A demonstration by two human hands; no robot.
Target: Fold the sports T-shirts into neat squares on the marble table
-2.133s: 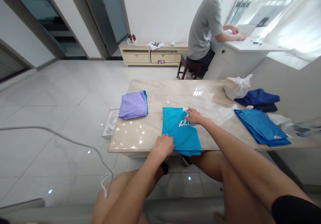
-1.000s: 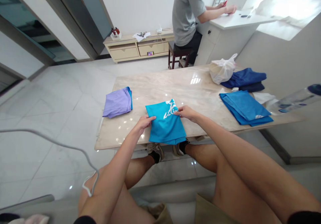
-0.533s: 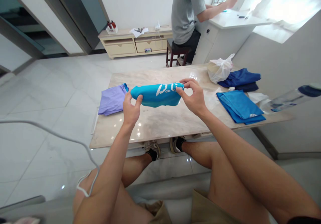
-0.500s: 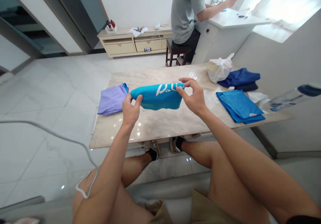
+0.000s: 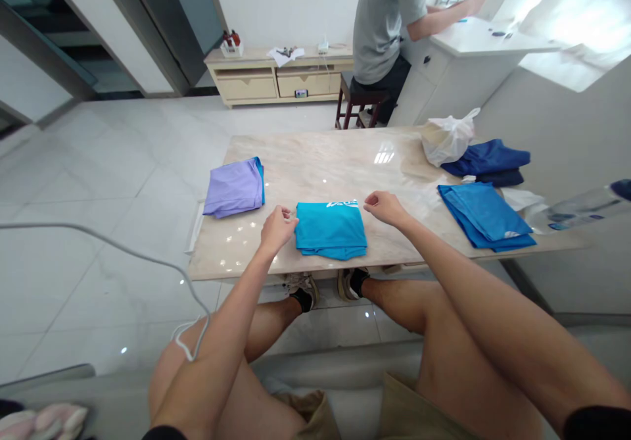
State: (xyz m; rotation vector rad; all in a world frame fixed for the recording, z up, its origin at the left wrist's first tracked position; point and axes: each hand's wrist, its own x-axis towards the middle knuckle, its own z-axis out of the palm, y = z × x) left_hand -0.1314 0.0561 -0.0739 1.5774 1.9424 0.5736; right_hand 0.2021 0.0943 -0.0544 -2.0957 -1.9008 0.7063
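Note:
A folded turquoise garment (image 5: 330,228) with white lettering along its far edge lies flat on the marble-patterned table (image 5: 315,157), close to the near edge. Beside its left edge is my left hand (image 5: 278,231), fingers loosely bent and a little apart; whether the thumb still touches the fabric I cannot tell. My right hand (image 5: 387,208) hovers off the far right corner, loosely curled with nothing in it. To the left lies a folded purple garment (image 5: 233,188) with blue showing at its right side. A folded blue garment (image 5: 486,215) rests at the right.
Dark blue clothing (image 5: 493,158) and a white plastic bag (image 5: 449,137) occupy the far right corner. A clear bottle (image 5: 582,208) stands near the right end. Beyond the table, a person (image 5: 382,29) sits on a dark stool (image 5: 348,101). A white cable (image 5: 123,250) crosses at left.
The turquoise garment has come down from between my hands onto the table and both hands have let go of it. The view has shifted slightly.

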